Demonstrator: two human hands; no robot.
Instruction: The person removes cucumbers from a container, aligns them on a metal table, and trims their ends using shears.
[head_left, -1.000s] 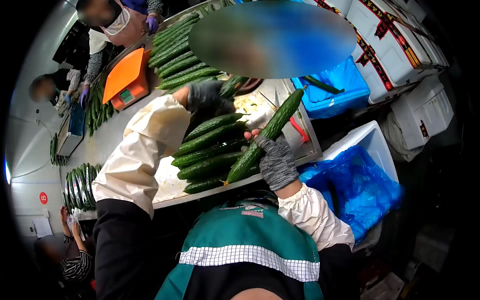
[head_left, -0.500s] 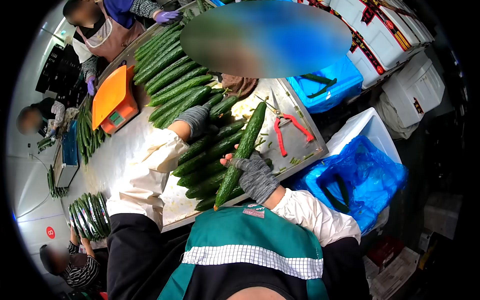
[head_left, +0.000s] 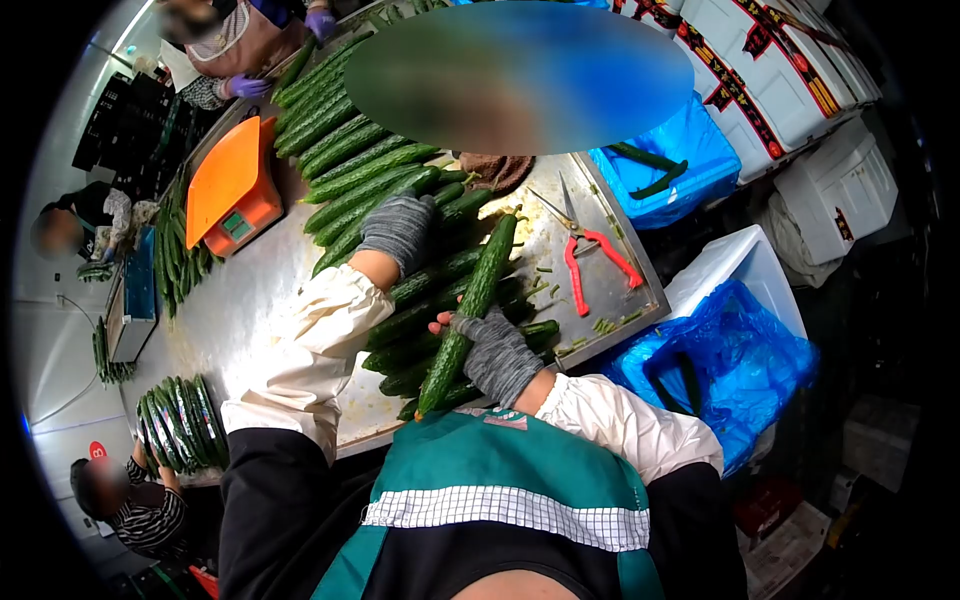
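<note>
My right hand [head_left: 492, 352], in a grey glove with bare fingertips, is closed round a long cucumber [head_left: 480, 290] tilted over the table's front edge. My left hand [head_left: 400, 232], also gloved in grey, lies on the cucumbers at the near end of a long row [head_left: 345, 150]; its fingertips are hidden, so its grip cannot be made out. Between and beneath my hands lie several more cucumbers [head_left: 400, 325]. Red-handled scissors [head_left: 590, 250] rest on the metal table [head_left: 190, 345], right of the held cucumber, with green scraps around them.
An orange scale [head_left: 232, 185] stands at the left, beside thinner cucumbers [head_left: 175, 250]. A bundle of cucumbers [head_left: 182, 425] sits at the far left. Blue-lined boxes [head_left: 735, 350] and white foam boxes [head_left: 835, 190] are on the right. Co-workers stand along the left side.
Since the first frame, my left hand has moved from the upper cucumbers onto the row. My right hand has drawn its cucumber left and nearer my body. The scissors have come fully into view.
</note>
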